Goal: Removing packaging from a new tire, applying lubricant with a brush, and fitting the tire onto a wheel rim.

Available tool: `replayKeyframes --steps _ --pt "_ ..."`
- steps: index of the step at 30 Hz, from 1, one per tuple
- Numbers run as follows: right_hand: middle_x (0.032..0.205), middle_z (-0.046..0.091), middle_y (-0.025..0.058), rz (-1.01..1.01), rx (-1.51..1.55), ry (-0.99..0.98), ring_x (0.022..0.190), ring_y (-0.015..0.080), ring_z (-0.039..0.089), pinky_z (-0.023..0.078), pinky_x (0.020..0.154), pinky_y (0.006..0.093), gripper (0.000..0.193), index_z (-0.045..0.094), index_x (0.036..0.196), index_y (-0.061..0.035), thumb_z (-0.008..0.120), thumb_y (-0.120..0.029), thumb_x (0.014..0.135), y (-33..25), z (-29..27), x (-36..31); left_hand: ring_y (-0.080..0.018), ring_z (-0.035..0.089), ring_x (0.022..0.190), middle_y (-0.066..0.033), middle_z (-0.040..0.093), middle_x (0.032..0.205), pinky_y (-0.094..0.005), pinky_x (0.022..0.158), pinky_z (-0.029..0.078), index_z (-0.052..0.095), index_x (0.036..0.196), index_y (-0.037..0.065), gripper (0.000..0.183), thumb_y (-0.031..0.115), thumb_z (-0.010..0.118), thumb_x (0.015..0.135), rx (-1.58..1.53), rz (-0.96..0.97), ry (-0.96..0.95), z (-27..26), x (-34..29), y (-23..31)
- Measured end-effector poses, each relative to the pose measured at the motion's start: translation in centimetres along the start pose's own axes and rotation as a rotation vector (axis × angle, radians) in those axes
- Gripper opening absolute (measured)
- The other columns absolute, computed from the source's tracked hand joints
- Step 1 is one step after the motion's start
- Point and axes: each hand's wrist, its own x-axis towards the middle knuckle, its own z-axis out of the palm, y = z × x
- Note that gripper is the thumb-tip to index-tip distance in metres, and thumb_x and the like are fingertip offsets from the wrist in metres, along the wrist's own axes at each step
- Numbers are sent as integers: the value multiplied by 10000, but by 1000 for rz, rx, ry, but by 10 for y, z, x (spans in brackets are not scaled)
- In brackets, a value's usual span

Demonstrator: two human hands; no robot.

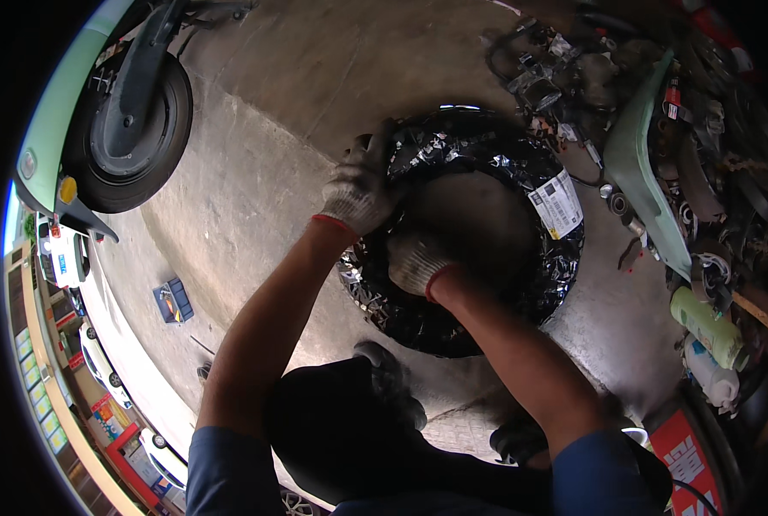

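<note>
The wrapped tyre is centred at 4 o'clock from the left hand, laid on its outer edge, and 2 o'clock from the nearer right hand, at its inner edge; finger closure cannot be told.

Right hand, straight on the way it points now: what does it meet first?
Likely the left side of the black-wrapped ring, up-left of the right hand; depth there is unclear.

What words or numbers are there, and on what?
White-and-yellow paper label on the round black-plastic-wrapped tyre: too small to read.
Red rectangular board: big white writing, which I won't copy.
Blue rectangular car plate: too small.
Colourful flat posters, left: too blurred.
</note>
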Motion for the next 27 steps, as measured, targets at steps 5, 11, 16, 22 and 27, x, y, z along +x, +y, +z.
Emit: replayKeyframes --steps 5,11,16,22,27 --pt "965 730 63 153 137 -126 886 263 697 555 714 413 219 792 931 -142 594 -189 853 -22 -1 -4 -467 549 1165 -269 490 1305 -525 950 498 270 1506 126 818 257 708 828 51 22 23 -12 2 5" --pt "852 679 63 188 116 -18 859 246 664 530 741 394 186 768 823 -124 595 -192 824 -50 39 -8 -437 531 1204 -233 466 1347 -502 955 519 302 1502 180 917 309 819 756 189 349 -101 -29 31 38" --pt "857 685 51 253 160 81 790 234 636 510 717 380 191 760 794 -129 578 -184 799 -38 68 12 -473 492 1227 -287 407 1397 -523 1023 445 270 1488 64 966 222 825 714 142 52 -1 -24 -17 18" --pt "965 721 66 147 283 -185 974 251 680 551 798 398 246 782 840 -160 543 -190 889 -37 39 4 -510 515 1155 -313 506 1267 -526 968 458 278 1473 36 809 179 709 804 -10 -72 -19 -4 -24 -10" --pt "926 712 66 37 162 -268 934 259 682 550 797 411 244 761 893 -134 540 -234 922 -54 26 -15 -478 570 1093 -291 524 1221 -529 905 502 343 1444 97 707 109 658 811 -1 -37 -47 -16 -17 1"
